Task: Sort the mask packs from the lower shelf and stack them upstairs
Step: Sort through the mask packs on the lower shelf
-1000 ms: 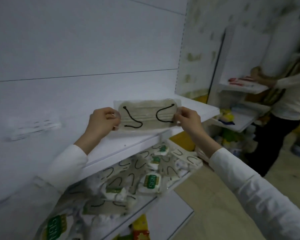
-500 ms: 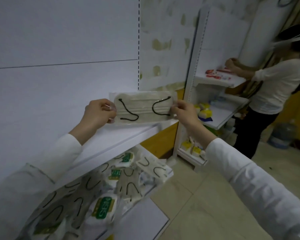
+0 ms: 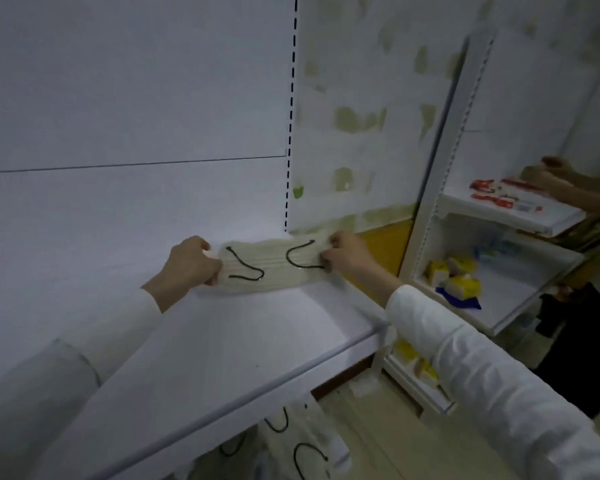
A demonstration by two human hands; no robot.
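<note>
Head camera: the mask pack (image 3: 274, 265) sat at the back of the upper shelf (image 3: 222, 341), against the rear panel. The left hand (image 3: 191, 261) pinched its 9 o'clock end and the right hand (image 3: 347, 254) its 3 o'clock end. More packs (image 3: 302, 445) showed below the shelf at 6 o'clock.

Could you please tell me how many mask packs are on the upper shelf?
1. The mask pack sits at the back right of the upper shelf, its ends held by the left hand and right hand. More packs below the shelf are mostly hidden.
</note>
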